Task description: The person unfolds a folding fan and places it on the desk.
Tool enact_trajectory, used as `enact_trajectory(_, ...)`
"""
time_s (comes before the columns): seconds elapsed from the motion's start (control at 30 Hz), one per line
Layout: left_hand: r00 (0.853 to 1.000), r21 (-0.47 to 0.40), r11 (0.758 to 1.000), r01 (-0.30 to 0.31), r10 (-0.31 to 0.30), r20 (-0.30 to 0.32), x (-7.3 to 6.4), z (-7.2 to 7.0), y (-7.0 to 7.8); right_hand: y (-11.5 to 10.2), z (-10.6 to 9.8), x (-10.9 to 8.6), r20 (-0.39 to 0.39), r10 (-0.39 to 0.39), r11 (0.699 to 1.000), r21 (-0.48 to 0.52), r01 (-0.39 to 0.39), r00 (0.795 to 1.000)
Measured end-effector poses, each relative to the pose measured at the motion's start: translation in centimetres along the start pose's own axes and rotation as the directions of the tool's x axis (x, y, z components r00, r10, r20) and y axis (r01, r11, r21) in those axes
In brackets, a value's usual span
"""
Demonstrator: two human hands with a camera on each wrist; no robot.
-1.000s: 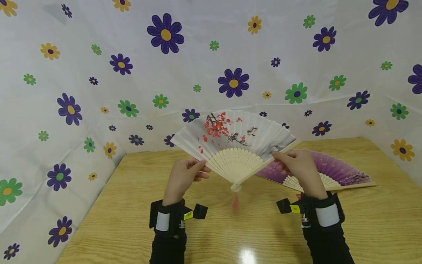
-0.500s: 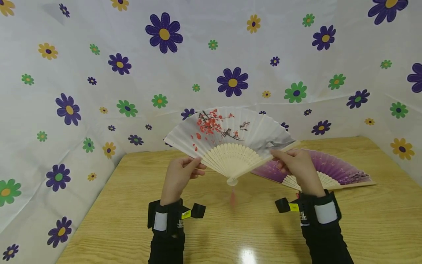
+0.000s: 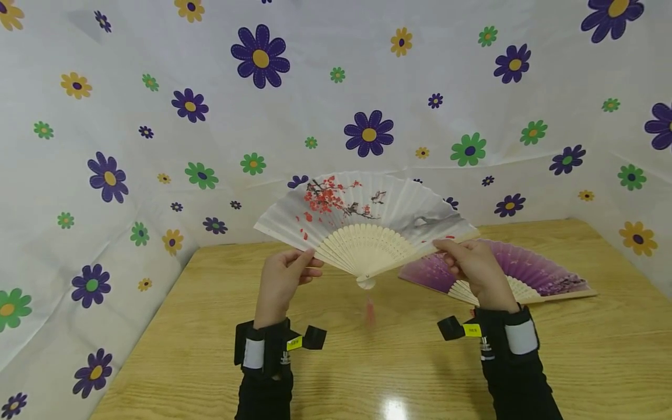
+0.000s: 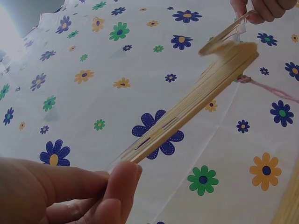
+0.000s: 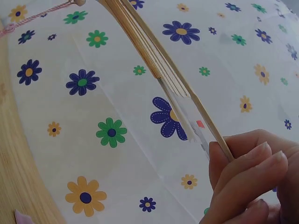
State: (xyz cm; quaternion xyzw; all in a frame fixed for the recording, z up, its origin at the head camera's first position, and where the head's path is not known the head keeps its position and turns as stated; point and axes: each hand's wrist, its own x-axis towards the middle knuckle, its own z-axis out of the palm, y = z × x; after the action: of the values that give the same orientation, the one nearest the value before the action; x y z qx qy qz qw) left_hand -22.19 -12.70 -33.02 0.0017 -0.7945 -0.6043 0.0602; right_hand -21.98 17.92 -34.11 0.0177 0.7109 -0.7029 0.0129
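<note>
A white folding fan (image 3: 388,204) with red blossoms, small birds and pale wooden ribs is spread wide above the table, its pivot pointing down. My left hand (image 3: 283,283) pinches its left outer rib between thumb and fingers. On the opposite side, my right hand (image 3: 475,265) pinches the right outer rib. A pink tassel (image 3: 370,312) hangs from the pivot. Edge-on in the left wrist view, the ribs (image 4: 196,95) run up from the left fingertips. The right wrist view has the right thumb and fingers (image 5: 247,172) at the outer rib.
A purple folding fan (image 3: 535,268) lies spread on the wooden table (image 3: 210,350) at the right, partly hidden behind the right hand. A white cloth (image 3: 315,93) printed with flowers rises behind the table and along both sides.
The white fan has shifted a little left and spread slightly wider, with more of its grey right part showing. The left hand has moved slightly left; the purple fan has stayed put.
</note>
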Motion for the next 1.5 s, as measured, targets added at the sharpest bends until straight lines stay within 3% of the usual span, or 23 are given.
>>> enact_trajectory(0.23, 1.000, -0.020, 1.000, 0.015, -0.016, -0.015, 0.1, -0.1, 0.0, 0.1, -0.2, 0.2, 0.061, 0.002, 0.996, 0.092, -0.008, 0.998)
enact_trajectory(0.4, 0.999, -0.042, 0.999, 0.022, -0.024, -0.033, 0.2, -0.2, 0.0, 0.3, -0.6, 0.2, 0.128, 0.013, 0.975, 0.216, -0.041, 0.992)
enact_trajectory(0.57, 0.999, -0.064, 0.998, 0.024, -0.027, -0.042, 0.2, -0.2, -0.1, 0.3, -0.9, 0.1, 0.174, -0.003, 0.960, 0.275, -0.045, 0.985)
enact_trajectory(1.03, 0.995, -0.054, 0.998, 0.045, -0.049, -0.082, 0.3, -0.6, -0.2, 0.5, -2.0, 0.1, 0.266, -0.028, 0.949, 0.310, -0.058, 0.964)
enact_trajectory(1.27, 0.995, -0.067, 0.996, 0.053, -0.059, -0.082, 0.3, -0.7, -0.1, 0.5, -2.4, 0.2, 0.256, -0.005, 0.952, 0.298, -0.074, 0.967)
enact_trajectory(1.5, 0.992, -0.067, 0.996, 0.053, -0.060, -0.111, 0.4, -1.7, -0.4, 0.6, -2.4, 0.3, 0.302, -0.034, 0.955, 0.290, -0.058, 0.953)
